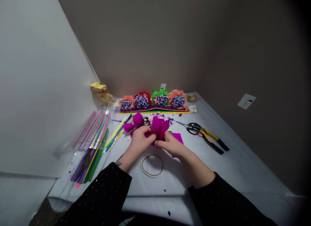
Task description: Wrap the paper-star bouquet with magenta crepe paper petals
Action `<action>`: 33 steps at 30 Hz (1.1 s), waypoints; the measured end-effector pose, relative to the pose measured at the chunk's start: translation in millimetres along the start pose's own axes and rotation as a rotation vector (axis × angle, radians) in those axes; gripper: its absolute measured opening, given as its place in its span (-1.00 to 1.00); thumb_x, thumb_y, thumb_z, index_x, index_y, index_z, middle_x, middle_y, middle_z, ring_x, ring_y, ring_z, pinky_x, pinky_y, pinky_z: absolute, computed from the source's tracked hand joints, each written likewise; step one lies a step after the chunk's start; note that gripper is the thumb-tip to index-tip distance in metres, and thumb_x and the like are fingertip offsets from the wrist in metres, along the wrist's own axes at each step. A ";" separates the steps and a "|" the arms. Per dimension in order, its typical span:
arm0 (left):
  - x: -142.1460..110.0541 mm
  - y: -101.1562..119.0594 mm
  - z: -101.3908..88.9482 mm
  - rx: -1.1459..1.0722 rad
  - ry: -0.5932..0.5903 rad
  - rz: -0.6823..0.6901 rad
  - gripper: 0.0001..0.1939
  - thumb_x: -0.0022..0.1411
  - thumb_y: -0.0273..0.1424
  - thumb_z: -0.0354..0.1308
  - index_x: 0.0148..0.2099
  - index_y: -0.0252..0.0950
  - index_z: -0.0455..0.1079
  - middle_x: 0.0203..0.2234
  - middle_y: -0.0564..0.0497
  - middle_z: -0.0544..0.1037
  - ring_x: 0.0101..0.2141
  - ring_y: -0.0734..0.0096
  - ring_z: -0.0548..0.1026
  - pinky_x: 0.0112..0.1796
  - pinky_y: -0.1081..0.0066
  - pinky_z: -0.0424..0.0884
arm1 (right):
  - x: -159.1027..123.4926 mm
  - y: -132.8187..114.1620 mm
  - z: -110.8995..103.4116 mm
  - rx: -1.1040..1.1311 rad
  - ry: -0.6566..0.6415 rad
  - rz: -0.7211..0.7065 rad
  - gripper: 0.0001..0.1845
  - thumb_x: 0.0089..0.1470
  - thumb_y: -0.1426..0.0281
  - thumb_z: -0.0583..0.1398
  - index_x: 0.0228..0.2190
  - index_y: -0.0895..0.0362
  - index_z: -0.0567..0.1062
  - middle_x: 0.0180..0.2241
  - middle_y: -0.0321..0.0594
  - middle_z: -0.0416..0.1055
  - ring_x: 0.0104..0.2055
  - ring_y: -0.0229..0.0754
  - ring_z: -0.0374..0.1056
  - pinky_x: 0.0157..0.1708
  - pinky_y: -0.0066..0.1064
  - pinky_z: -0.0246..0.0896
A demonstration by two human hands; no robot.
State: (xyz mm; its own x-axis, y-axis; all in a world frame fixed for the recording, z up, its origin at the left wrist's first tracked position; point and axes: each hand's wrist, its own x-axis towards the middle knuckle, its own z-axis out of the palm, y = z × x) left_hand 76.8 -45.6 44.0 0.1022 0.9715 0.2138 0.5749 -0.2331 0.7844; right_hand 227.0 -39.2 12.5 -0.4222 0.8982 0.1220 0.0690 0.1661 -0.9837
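Both hands work on a magenta crepe-paper flower (160, 125) above the middle of the table. A cluster of small multicoloured pieces (147, 121) shows among its petals. My left hand (141, 140) is closed, thumb and fingers pinching the paper's lower left side. From the right, my right hand (171, 143) grips the lower edge, its fingertips partly hidden behind the paper. A flat magenta piece of paper (178, 137) lies just beyond the right hand. Below the hands a thin beige ring (152, 166) rests on the white cloth.
Finished-looking paper flowers (142, 101) line the back on stacked coloured sheets (152, 112). Scissors (193, 128) and yellow-handled pliers (211, 138) lie at the right. At the left are packs of coloured paper strips (93, 130) and a tipped yellow-topped jar (103, 93). Small loose stars are scattered about.
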 end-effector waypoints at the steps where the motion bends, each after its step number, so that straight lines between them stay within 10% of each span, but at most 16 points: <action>1: 3.8 1.3 -0.8 -0.020 -0.035 -0.007 -0.93 -0.05 -0.55 0.14 -0.49 -0.32 0.44 -0.56 0.08 0.49 -0.47 0.44 0.41 -0.39 0.45 0.29 | 1.2 -0.2 -1.3 0.015 -0.001 0.019 -0.73 -0.19 0.49 0.12 -0.32 0.15 0.39 -0.38 -0.28 0.32 -0.23 -0.15 0.24 -0.19 -0.28 0.25; 9: 13.0 0.5 2.2 -0.117 -0.237 -0.036 -0.97 -0.08 -0.50 0.30 -0.48 -0.30 0.54 -0.55 0.05 0.58 -0.48 0.40 0.48 -0.38 0.43 0.34 | 8.1 0.2 -4.1 -0.089 0.014 0.063 -0.57 -0.36 0.56 0.09 -0.30 0.15 0.41 -0.39 -0.29 0.34 -0.27 -0.13 0.27 -0.25 -0.32 0.26; 16: 2.3 -7.0 12.3 -0.019 -0.046 0.130 -0.94 0.02 -0.47 0.23 -0.41 -0.32 0.52 -0.48 -0.02 0.57 -0.39 0.36 0.47 -0.33 0.41 0.32 | 4.2 -4.1 1.6 -0.160 0.018 0.007 -0.45 -0.27 0.55 0.12 -0.12 0.12 0.40 -0.25 -0.21 0.40 -0.11 -0.07 0.29 -0.04 -0.22 0.21; 21: 4.0 -12.3 9.8 -0.167 -0.032 -0.019 -0.91 0.00 -0.47 0.17 -0.41 -0.36 0.49 -0.49 -0.02 0.55 -0.41 0.37 0.46 -0.35 0.42 0.34 | -1.3 -1.9 -3.5 -0.060 0.017 0.131 -0.38 -0.17 0.44 0.20 0.00 0.23 0.26 -0.11 -0.08 0.33 -0.09 -0.06 0.27 -0.06 -0.21 0.22; 33: 9.9 -24.2 -5.4 -0.386 -0.177 -0.135 -0.81 -0.01 -0.34 0.21 -0.36 -0.38 0.48 -0.48 -0.02 0.54 -0.43 0.37 0.45 -0.35 0.39 0.36 | 6.5 -3.0 -29.2 0.183 -0.096 0.032 -0.62 -0.01 0.09 0.25 -0.51 0.18 0.55 -0.42 -0.23 0.37 -0.32 -0.20 0.29 -0.20 -0.33 0.19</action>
State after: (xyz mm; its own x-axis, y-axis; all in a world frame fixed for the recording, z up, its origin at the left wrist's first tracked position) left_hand 59.5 -30.6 30.3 0.2038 0.9788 0.0184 0.2504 -0.0703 0.9656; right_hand 250.4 -22.1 20.2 -0.5075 0.8574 0.0858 -0.0776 0.0537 -0.9955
